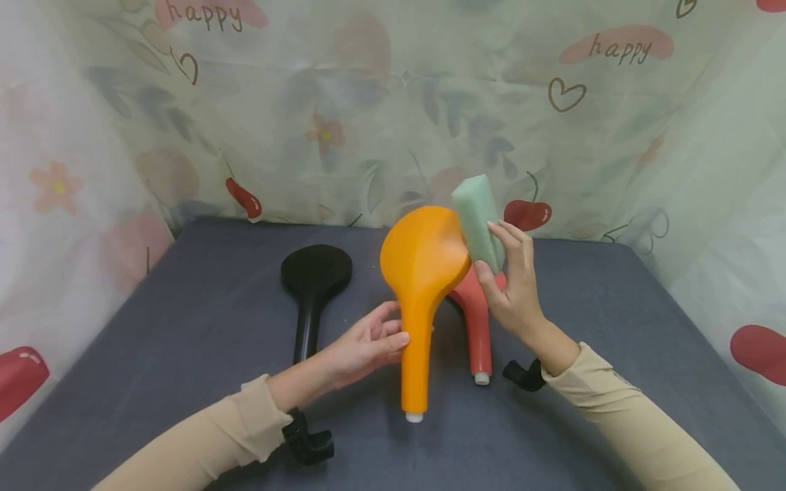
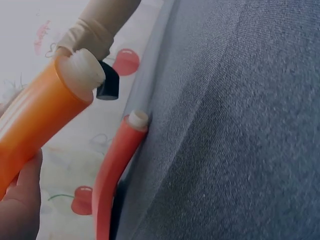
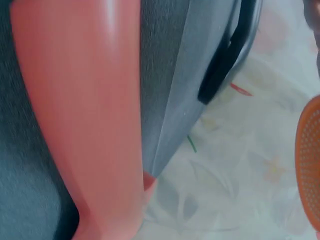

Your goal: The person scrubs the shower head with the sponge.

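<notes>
My left hand [image 1: 372,341] grips the handle of an orange shower head [image 1: 424,262], held above the table with its back toward the head camera. In the left wrist view, the white threaded end [image 2: 86,69] of its handle shows near a finger [image 2: 27,195]. My right hand [image 1: 516,279] pinches a pale green sponge [image 1: 477,215] between thumb and fingers, at the right edge of the orange head. Whether the sponge touches it there, I cannot tell. In the right wrist view, the perforated spray face [image 3: 311,160] shows at the right edge.
Behind the orange one lies a red shower head [image 1: 477,327] on the dark grey table [image 1: 196,341], partly covered. A black shower head [image 1: 316,273] lies to the left, its handle end hidden by my left arm. Black wrist mounts [image 1: 310,443] hang under both cuffs. Printed cloth [image 1: 381,123] encloses the table.
</notes>
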Motion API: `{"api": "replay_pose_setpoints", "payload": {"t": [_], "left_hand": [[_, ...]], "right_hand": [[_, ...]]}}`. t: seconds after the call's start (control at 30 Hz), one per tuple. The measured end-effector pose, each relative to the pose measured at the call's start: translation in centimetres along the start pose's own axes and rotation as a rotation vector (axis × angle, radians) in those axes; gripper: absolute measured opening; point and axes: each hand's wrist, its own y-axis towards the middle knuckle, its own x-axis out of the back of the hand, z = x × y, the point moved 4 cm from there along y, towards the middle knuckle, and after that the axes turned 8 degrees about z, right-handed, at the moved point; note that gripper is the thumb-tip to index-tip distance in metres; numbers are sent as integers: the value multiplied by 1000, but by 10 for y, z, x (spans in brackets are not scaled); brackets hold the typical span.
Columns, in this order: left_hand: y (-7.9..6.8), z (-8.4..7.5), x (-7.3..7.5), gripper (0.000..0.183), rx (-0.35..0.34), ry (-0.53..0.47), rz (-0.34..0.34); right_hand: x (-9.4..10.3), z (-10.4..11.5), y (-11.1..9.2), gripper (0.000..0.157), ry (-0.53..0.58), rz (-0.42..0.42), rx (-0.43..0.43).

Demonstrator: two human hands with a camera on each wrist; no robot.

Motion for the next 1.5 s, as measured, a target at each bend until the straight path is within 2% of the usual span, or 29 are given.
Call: {"api": "replay_pose_setpoints", "payload": {"t": [0.2,0.37,0.5,0.8,1.0,1.23,1.5], "left_hand": [[-2,-3,4,61,-6,45,-45],[-2,-5,7,63,-15,57,-74],[-3,-4,6,64,-2,70,-74],[-3,1,7,59,21,181,-46],[-5,-2,9,59,16,247,-100],[-6,-6,11,57,3,266,-156],[-4,-6,9,57,-9,350,-103]], "right_hand": [[-7,6,-13,52,12,46,6],[-12,7,-22,51,36,96,19],[-10,6,-17,50,60,98,10],[6,0,5,47,104,118,-99],[11,3,2,46,114,141,-109],[14,5,-4,46,95,155,-100],[21,8,13,40,153,102,-100]]}}
